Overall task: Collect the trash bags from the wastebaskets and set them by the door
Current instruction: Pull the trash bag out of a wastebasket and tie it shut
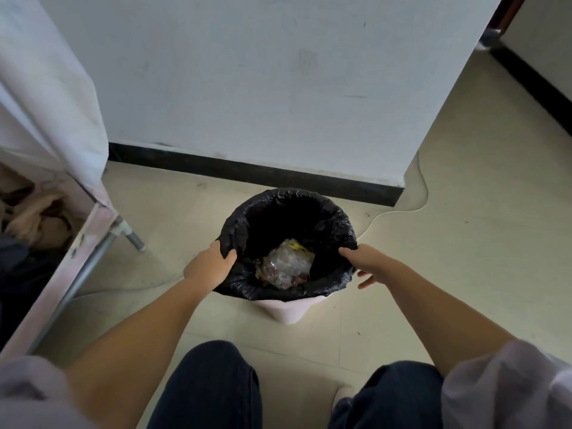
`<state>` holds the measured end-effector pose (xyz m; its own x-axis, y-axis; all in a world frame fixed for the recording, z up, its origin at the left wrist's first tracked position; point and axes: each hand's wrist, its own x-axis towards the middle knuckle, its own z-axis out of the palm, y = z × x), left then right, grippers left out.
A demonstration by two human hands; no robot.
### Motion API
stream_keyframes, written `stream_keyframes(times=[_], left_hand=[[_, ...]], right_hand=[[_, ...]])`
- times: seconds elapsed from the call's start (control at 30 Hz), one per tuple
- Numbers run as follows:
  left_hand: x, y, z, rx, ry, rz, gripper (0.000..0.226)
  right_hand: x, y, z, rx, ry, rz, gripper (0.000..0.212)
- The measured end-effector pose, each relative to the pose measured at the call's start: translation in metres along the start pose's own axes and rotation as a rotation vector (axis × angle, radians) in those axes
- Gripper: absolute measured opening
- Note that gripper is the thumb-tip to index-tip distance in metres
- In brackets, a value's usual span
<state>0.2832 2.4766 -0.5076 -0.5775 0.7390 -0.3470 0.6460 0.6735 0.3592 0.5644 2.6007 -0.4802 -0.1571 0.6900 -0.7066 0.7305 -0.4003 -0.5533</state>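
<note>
A pale pink wastebasket point(286, 311) stands on the floor in front of a white wall. A black trash bag point(288, 209) lines it, its top folded down over the rim. Crumpled clear plastic trash point(286, 264) lies at the bottom of the bag. My left hand point(209, 266) grips the bag's folded edge at the left rim. My right hand point(366, 263) holds the bag's edge at the right rim, thumb on top and fingers below.
A fabric-covered metal-frame rack point(77, 243) stands close on the left, one leg point(134, 239) near the basket. A black baseboard point(247, 170) runs behind the basket. A thin white cable point(399, 212) lies on the tile floor at the right. My knees are at the bottom.
</note>
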Motion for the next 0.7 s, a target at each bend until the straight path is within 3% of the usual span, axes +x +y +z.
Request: stream_keyframes(times=[0.17, 0.23, 0.33, 0.43, 0.53, 0.63, 0.7], left_hand=[[-0.007, -0.01, -0.001, -0.232, 0.03, -0.133, 0.068], [-0.008, -0.016, -0.004, -0.282, 0.006, -0.204, 0.071], [-0.007, -0.021, -0.01, -0.231, -0.066, -0.22, 0.075], [-0.007, -0.02, -0.014, -0.141, -0.163, -0.201, 0.079], [-0.006, -0.021, -0.016, -0.222, -0.235, -0.234, 0.075], [-0.005, -0.028, -0.016, -0.483, -0.278, -0.266, 0.061], [-0.008, -0.03, -0.018, -0.635, -0.296, -0.282, 0.045]], right_hand=[[-0.006, 0.01, -0.011, 0.216, -0.052, 0.071, 0.051], [-0.01, 0.01, -0.011, 0.341, -0.084, 0.096, 0.041], [-0.012, 0.007, -0.006, 0.597, -0.203, 0.118, 0.034], [-0.008, 0.011, -0.004, 0.545, -0.212, 0.141, 0.047], [-0.006, 0.018, -0.005, 0.494, -0.216, 0.18, 0.058], [-0.007, 0.019, -0.005, 0.686, -0.279, 0.233, 0.04], [-0.003, 0.02, -0.005, 0.669, -0.231, 0.242, 0.03]])
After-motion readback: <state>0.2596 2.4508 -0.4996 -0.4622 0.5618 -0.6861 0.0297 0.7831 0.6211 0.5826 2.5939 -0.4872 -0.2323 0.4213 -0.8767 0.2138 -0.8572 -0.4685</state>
